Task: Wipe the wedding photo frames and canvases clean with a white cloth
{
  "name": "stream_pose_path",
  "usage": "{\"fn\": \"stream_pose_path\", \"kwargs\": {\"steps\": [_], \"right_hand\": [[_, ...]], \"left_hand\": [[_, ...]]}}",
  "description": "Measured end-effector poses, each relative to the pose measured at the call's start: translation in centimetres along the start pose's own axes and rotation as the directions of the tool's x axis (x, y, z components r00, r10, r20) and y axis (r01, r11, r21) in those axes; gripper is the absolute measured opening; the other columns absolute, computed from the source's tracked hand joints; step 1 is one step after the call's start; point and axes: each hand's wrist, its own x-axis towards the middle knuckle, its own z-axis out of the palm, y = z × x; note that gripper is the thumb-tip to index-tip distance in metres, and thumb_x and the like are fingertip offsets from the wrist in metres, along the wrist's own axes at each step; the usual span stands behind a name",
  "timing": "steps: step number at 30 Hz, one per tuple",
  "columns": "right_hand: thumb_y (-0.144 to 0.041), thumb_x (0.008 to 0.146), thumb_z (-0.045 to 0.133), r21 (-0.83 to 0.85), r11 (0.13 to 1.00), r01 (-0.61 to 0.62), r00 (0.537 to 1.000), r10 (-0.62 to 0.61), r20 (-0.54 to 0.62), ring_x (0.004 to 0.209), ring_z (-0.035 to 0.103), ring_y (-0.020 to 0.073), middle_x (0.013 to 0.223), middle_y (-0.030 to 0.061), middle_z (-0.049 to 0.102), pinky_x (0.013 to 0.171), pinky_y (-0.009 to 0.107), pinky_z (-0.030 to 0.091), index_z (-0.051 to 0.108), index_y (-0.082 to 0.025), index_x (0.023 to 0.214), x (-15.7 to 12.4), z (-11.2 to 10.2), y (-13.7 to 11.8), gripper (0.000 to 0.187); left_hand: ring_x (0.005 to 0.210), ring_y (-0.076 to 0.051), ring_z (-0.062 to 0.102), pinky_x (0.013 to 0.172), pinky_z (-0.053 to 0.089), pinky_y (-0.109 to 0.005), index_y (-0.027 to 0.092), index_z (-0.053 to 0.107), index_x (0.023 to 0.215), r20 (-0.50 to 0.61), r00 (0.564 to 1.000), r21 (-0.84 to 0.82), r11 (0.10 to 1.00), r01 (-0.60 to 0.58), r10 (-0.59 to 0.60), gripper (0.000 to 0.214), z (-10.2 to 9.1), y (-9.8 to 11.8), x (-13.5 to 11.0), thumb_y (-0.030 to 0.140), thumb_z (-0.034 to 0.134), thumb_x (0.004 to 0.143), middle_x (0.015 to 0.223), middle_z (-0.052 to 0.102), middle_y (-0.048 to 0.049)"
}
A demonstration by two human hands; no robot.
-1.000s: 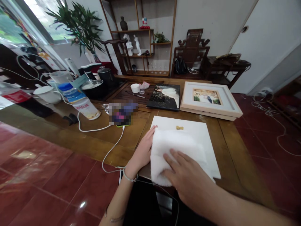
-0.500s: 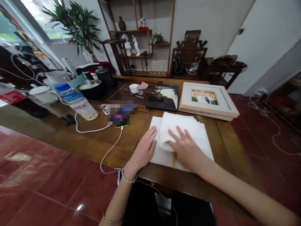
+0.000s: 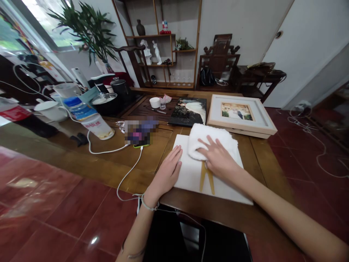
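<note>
A white board (image 3: 188, 178) lies flat at the table's front edge, with a gold V-shaped mark or piece (image 3: 202, 178) showing on its lower part. My left hand (image 3: 169, 169) rests on the board's left edge, its fingers stretched out and holding nothing. Over the upper part of the board is a folded white towel (image 3: 196, 136). My right hand (image 3: 218, 156) presses on this towel from above, fingers spread over it and the thumb side at its fold. The towel and hand hide the top of the gold shape.
Behind the board lie a dark photo panel (image 3: 188, 111) and a pale framed picture (image 3: 267, 120). Leftward are a phone (image 3: 141, 142) on a white charging cable (image 3: 124, 180), a blue-capped bottle (image 3: 92, 120), a cola bottle (image 3: 24, 118) and a small white bowl (image 3: 155, 102).
My right hand has moved away from me with the towel, up the board. More of the gold shape shows below it. The left hand has stayed in place.
</note>
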Motion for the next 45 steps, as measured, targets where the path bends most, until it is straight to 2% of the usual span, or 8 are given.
{"fn": "stream_pose_path", "kwargs": {"steps": [4, 11, 14, 23, 32, 37, 41, 45], "right_hand": [[0.002, 0.071, 0.044, -0.048, 0.999, -0.017, 1.0, 0.016, -0.015, 0.134, 0.023, 0.0408, 0.145, 0.0109, 0.039, 0.105, 0.062, 0.024, 0.057, -0.017, 0.124, 0.7, 0.4, 0.5, 0.058], [-0.013, 0.085, 0.047, 0.087, 0.942, 0.325, 0.945, -0.328, 0.019, 0.133, 0.026, 0.0414, 0.143, 0.0152, 0.04, 0.105, 0.062, 0.023, 0.067, -0.017, 0.105, -3.7, -0.5, -6.6, 0.029], [-0.013, 0.084, 0.047, 0.156, 0.918, 0.365, 0.925, -0.377, 0.049, 0.132, 0.03, 0.041, 0.142, 0.0164, 0.041, 0.105, 0.059, 0.027, 0.067, -0.016, 0.105, -4.8, -1.3, -7.5, 0.029], [0.004, 0.067, 0.042, 0.038, 0.997, 0.062, 0.998, -0.062, 0.02, 0.136, 0.023, 0.036, 0.144, 0.011, 0.04, 0.108, 0.054, 0.024, 0.057, -0.015, 0.122, -0.1, -0.3, -1.1, 0.06], [0.0, 0.071, 0.041, 0.009, 0.997, 0.08, 0.997, -0.08, 0.006, 0.131, 0.033, 0.0351, 0.141, 0.0113, 0.045, 0.102, 0.053, 0.03, 0.054, -0.016, 0.123, 4.1, -0.2, -1.5, 0.055], [0.003, 0.069, 0.038, -0.013, 1.0, 0.019, 1.0, -0.018, 0.011, 0.121, 0.045, 0.0339, 0.121, 0.0148, 0.06, 0.094, 0.051, 0.039, 0.058, -0.015, 0.115, 1.5, -0.8, 1.9, 0.053], [0.005, 0.068, 0.036, -0.07, 0.993, -0.1, 0.995, 0.1, -0.001, 0.125, 0.042, 0.0368, 0.12, 0.0191, 0.059, 0.093, 0.054, 0.042, 0.056, -0.011, 0.118, -2.6, -0.5, 4.8, 0.056], [0.005, 0.063, 0.04, -0.119, 0.988, -0.101, 0.994, 0.096, -0.045, 0.129, 0.034, 0.0419, 0.137, 0.0166, 0.047, 0.096, 0.059, 0.04, 0.062, -0.014, 0.111, -8.3, 0.5, 2.3, 0.056]], "left_hand": [[0.142, -0.02, 0.015, 0.118, 0.017, -0.043, 0.02, 0.022, 0.146, 0.0, 0.999, -0.076, 0.997, -0.034, 0.034, 0.049, -0.5, 0.9, -0.3, 0.032, 0.026, 0.099, 0.154, 0.021, -0.0053], [0.144, -0.022, 0.004, 0.119, 0.006, -0.042, 0.022, 0.01, 0.149, -0.05, 0.993, -0.209, 0.971, -0.114, 0.106, 0.059, -1.6, 2.1, -0.6, 0.049, 0.014, 0.096, 0.156, 0.007, 0.0001], [0.143, -0.023, 0.006, 0.118, 0.006, -0.043, 0.022, 0.012, 0.149, -0.059, 0.994, -0.219, 0.97, -0.104, 0.094, 0.062, -1.4, 1.8, -0.7, 0.052, 0.012, 0.095, 0.156, 0.007, -0.0008], [0.142, -0.021, 0.018, 0.117, 0.016, -0.043, 0.017, 0.017, 0.148, -0.029, 0.999, -0.182, 0.983, 0.031, -0.037, 0.054, -0.2, 0.4, -0.6, 0.038, 0.024, 0.098, 0.154, 0.02, -0.0088], [0.136, -0.022, 0.032, 0.114, 0.026, -0.044, 0.013, 0.035, 0.139, -0.111, 0.994, -0.084, 0.996, 0.001, -0.01, 0.044, 0.3, 0.0, -0.2, 0.025, 0.034, 0.096, 0.146, 0.037, -0.0144], [0.135, -0.022, 0.036, 0.112, 0.03, -0.045, 0.012, 0.05, 0.125, -0.135, 0.99, -0.077, 0.995, -0.06, 0.049, 0.035, 0.4, -0.2, 0.0, 0.019, 0.038, 0.093, 0.14, 0.045, -0.0157], [0.134, -0.022, 0.036, 0.111, 0.031, -0.047, 0.014, 0.05, 0.125, -0.149, 0.987, -0.085, 0.994, -0.066, 0.053, 0.034, 0.6, -0.2, 0.0, 0.017, 0.039, 0.093, 0.139, 0.046, -0.0154], [0.135, -0.021, 0.035, 0.112, 0.03, -0.047, 0.013, 0.049, 0.126, -0.137, 0.99, -0.064, 0.997, -0.033, 0.024, 0.036, 0.6, 0.0, -0.1, 0.017, 0.038, 0.093, 0.141, 0.044, -0.0149]]}}
